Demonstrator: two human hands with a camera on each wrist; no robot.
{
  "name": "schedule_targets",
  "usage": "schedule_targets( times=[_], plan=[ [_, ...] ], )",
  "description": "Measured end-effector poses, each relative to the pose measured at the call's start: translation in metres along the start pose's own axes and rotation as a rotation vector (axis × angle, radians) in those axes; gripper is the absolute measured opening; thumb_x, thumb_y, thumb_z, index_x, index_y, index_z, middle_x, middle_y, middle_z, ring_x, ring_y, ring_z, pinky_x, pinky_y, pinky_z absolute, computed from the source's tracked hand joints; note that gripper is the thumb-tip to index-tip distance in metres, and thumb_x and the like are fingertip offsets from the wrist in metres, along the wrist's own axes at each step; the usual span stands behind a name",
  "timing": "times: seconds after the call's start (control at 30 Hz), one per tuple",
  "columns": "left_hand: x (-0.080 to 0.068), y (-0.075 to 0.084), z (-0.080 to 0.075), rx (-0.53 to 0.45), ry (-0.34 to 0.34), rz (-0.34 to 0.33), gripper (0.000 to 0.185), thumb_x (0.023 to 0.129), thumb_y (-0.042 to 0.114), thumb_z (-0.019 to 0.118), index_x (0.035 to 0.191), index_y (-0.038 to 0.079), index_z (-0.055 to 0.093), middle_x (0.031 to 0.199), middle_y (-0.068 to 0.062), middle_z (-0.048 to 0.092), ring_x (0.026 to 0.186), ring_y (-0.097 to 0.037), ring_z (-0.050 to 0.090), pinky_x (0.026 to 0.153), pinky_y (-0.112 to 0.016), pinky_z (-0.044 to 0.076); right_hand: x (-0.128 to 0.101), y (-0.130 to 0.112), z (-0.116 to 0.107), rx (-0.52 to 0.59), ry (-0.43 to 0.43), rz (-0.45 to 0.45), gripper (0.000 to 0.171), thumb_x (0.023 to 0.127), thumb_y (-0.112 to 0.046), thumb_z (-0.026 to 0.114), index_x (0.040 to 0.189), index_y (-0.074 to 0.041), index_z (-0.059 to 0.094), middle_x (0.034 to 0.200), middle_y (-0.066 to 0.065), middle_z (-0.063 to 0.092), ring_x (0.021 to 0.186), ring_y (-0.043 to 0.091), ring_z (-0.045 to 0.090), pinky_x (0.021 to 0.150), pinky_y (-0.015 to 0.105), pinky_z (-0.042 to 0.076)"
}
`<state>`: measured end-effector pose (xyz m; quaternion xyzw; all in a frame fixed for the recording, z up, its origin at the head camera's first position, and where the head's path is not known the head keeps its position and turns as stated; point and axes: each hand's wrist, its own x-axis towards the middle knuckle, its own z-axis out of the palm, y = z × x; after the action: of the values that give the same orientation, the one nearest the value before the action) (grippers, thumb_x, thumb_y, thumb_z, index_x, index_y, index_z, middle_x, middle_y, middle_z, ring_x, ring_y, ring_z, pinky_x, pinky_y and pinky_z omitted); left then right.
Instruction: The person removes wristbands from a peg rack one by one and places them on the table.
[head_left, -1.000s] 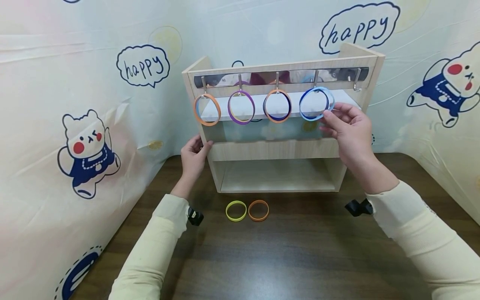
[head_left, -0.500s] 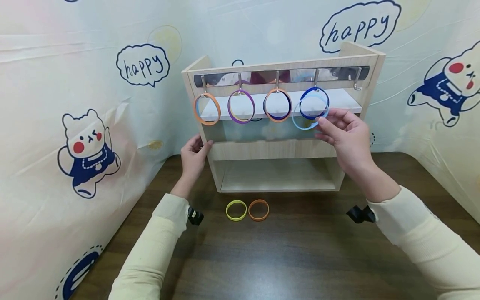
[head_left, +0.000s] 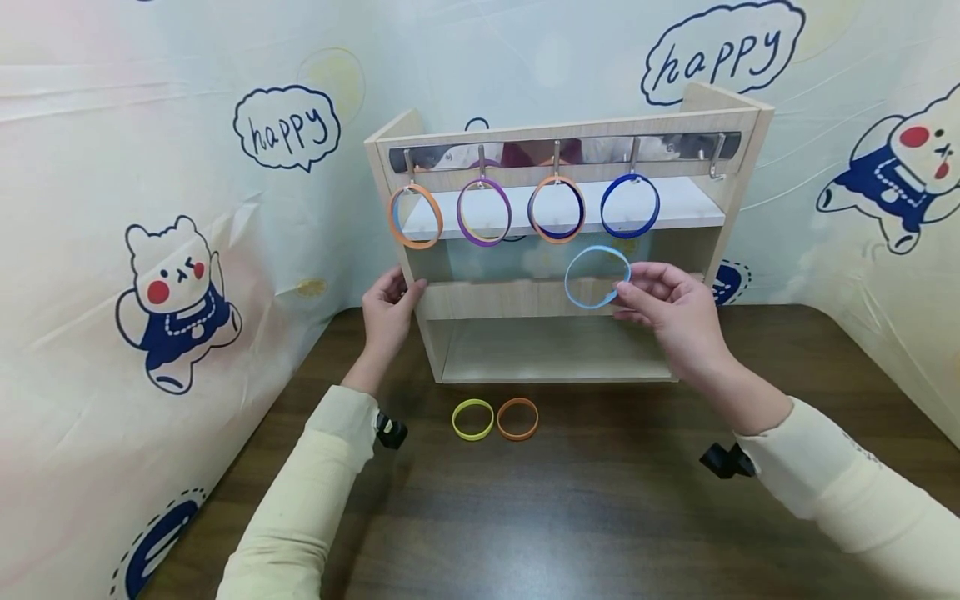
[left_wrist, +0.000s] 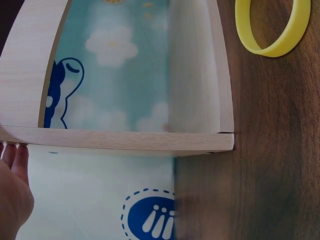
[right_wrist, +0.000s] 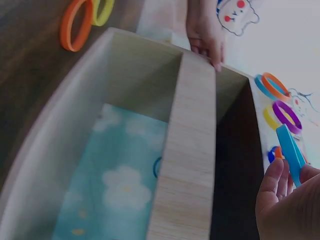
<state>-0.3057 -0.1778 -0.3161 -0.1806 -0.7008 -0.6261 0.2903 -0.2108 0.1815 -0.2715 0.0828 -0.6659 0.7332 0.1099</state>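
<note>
From the head view, the right hand (head_left: 675,312) pinches a light blue ring (head_left: 597,277) upright before the wooden rack (head_left: 555,296), its opening facing the camera, while the left hand (head_left: 386,312), fingers fairly straight, rests against the rack's side; "happy" is printed on the backdrop (head_left: 150,167). The left wrist view alone shows a yellow ring (left_wrist: 273,27) close up on the worktop (left_wrist: 270,150). The right wrist view shows the blue ring edge-on.

Bright, even head view; dim, blurred right-wrist view; curved wide-angle edges.

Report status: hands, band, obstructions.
Right hand pinches light blue band, off the hooks. Left hand rests on shelf unit's left side. Nothing in the way.
</note>
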Motion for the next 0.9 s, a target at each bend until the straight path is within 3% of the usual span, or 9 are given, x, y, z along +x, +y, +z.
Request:
schedule_targets(
  times=[0.1,0.37,0.9],
  plan=[
    [0.0,-0.001,0.0,-0.004,0.001,0.0,0.032,0.089,0.003,0.069,0.119,-0.006,0.065,0.108,-0.017,0.069,0.086,-0.012,0.064,0.073,-0.022,0.051,-0.002,0.007,0.0,-0.03,-0.015,0.032,0.038,0.088,-0.023,0.073,0.118,-0.002,0.06,0.1,0.01,0.07,0.087,0.019,0.07,0.077,0.028,0.054],
    [0.0,-0.001,0.0,-0.008,0.001,-0.001,0.032,0.089,0.003,0.069,0.119,-0.006,0.064,0.108,-0.017,0.069,0.087,-0.011,0.064,0.073,-0.022,0.052,-0.008,0.026,0.001,0.055,-0.092,0.068,0.026,0.09,-0.013,0.071,0.112,-0.004,0.061,0.093,0.005,0.071,0.082,0.015,0.069,0.076,0.029,0.055],
    [0.0,-0.001,-0.001,-0.018,-0.003,0.003,0.033,0.089,0.003,0.069,0.121,-0.006,0.064,0.11,-0.018,0.069,0.089,-0.012,0.065,0.075,-0.023,0.052,-0.02,0.07,0.001,-0.03,-0.166,0.183,0.033,0.093,-0.009,0.067,0.12,0.006,0.055,0.093,0.003,0.07,0.086,0.016,0.069,0.076,0.032,0.056]
  ],
)
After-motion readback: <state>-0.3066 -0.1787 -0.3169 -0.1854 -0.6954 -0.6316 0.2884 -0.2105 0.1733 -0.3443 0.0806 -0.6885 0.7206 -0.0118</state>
